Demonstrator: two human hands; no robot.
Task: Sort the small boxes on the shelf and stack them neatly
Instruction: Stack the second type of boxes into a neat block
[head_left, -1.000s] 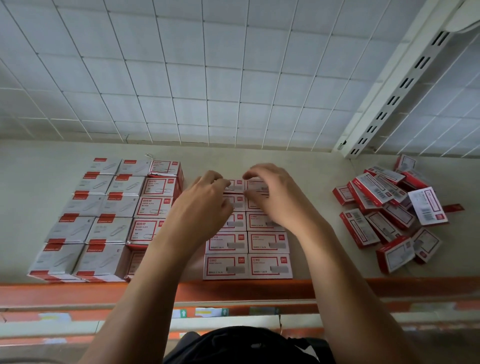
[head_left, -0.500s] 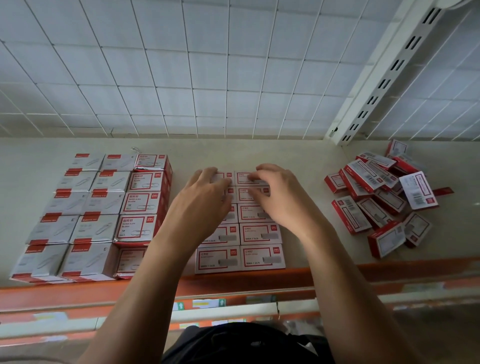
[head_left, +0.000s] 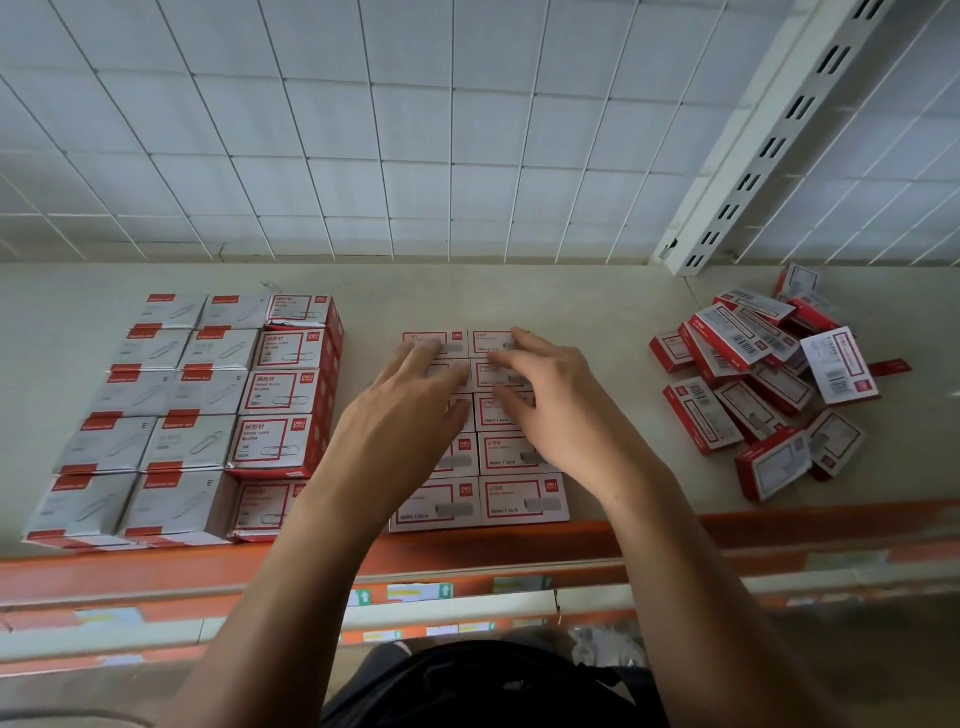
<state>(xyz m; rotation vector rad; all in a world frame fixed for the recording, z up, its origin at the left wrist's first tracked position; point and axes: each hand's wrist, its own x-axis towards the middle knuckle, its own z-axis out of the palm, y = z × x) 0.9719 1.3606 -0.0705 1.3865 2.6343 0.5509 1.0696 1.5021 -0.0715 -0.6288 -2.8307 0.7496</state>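
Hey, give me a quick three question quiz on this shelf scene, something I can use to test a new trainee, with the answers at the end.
1. True or false: the loose pile of boxes lies to the right of both hands.
2. The left hand and right hand are on: A) the two-column block of flat boxes; B) the tall paper clip boxes; C) the wire grid panel.
3. Fill in: the shelf has a front edge coloured ____.
Key: 1 true; 2 A; 3 orange.
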